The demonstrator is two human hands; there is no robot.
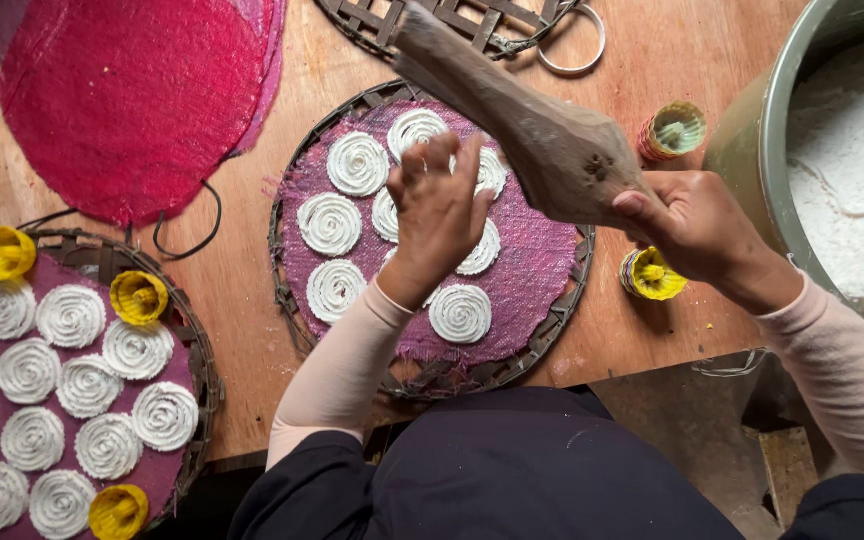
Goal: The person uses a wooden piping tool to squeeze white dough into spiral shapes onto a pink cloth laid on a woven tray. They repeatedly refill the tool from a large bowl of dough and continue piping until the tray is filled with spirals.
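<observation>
Worn brown wood makes up the work table (242, 290); at its middle sits a round woven tray (297, 300) lined with purple cloth (542, 260), and on the cloth lie white noodle coils (330, 224), each a flat spiral of fine strands, pale and matte, set close together in a ring; one more sits near at (460, 313). Over the tray's middle the left hand (437, 215) hovers with fingers curled loosely downward, tips near or on a coil; whether it pinches anything cannot be told. To the right, the right hand (697, 230) clasps the thick end of a rough, grey-brown wooden press (522, 115), which slants away to the far left above the tray; fingers are wrapped firmly around it. On the left, a second tray (202, 370) holds more coils and yellow fluted cups (138, 297); on the far right stands a metal pot (767, 130) of white flour.
</observation>
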